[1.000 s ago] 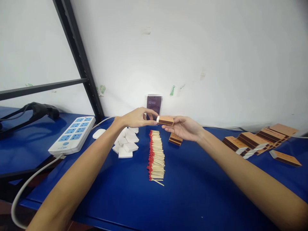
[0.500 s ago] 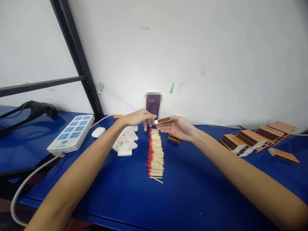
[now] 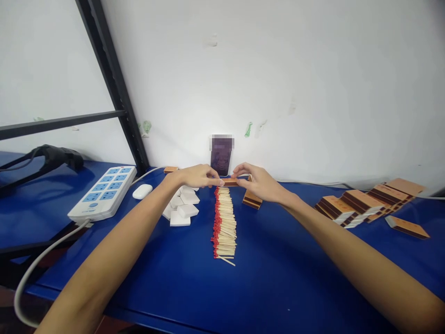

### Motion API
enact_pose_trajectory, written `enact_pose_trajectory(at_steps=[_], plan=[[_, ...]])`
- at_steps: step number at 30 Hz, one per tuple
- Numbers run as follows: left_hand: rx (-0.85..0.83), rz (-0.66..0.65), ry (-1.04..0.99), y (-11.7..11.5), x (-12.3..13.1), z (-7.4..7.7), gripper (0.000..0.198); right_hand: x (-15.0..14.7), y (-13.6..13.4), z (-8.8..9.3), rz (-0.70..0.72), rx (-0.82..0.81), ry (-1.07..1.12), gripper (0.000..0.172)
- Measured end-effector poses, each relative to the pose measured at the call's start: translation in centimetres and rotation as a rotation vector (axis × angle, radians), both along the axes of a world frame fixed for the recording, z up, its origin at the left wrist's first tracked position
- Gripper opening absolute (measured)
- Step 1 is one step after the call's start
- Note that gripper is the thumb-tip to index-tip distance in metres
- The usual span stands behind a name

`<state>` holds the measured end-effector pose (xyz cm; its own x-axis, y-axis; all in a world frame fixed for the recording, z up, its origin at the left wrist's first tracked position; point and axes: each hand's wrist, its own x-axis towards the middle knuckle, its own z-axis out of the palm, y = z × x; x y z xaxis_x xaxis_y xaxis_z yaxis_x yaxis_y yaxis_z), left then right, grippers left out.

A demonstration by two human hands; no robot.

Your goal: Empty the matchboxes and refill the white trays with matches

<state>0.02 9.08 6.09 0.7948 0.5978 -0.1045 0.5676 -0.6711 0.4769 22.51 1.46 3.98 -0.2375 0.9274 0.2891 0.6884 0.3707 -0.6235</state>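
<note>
Level above the far end of a row of matches sits a brown-sided matchbox [image 3: 230,183], spanning the gap between my two hands. My left hand [image 3: 200,176] pinches its left end between thumb and fingers. At the other end, the curved fingers and thumb of my right hand [image 3: 257,182] close on the box. The matches [image 3: 225,222] lie side by side on the blue table, red heads to the left. Partly behind my right hand, more matchboxes [image 3: 252,199] rest on the table. White box trays [image 3: 180,216] are heaped below my left wrist.
Stacked matchboxes [image 3: 361,202] stand at the right, with a single matchbox [image 3: 407,227] nearby. A phone [image 3: 221,157] leans on the wall. On the left are a power strip [image 3: 106,191], a white earbud case [image 3: 142,191] and a black rack post [image 3: 118,88].
The matchbox has turned from tilted to level. My right hand has rolled from palm up to palm down, and my left fingers have closed on the box's left end.
</note>
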Motion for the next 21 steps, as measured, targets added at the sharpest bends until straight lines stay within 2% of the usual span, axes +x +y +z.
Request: enact_pose_trajectory(at_steps=[4, 7, 13, 21], plan=[[0.041, -0.052, 0.029, 0.4, -0.2, -0.5, 0.049, 0.1, 0.2, -0.6, 0.147, 0.029, -0.224, 0.032], [0.048, -0.067, 0.043, 0.5, -0.2, -0.7, 0.049, 0.1, 0.6, -1.3, 0.204, 0.018, -0.3, 0.029], [0.128, -0.017, 0.05, 0.6, 0.0, -0.9, 0.049, -0.1, 1.0, -2.0, 0.189, 0.045, -0.363, 0.027], [0.064, -0.002, 0.055, 1.0, 0.1, -2.0, 0.05, -0.2, 0.9, -2.4, 0.163, 0.042, -0.378, 0.03]])
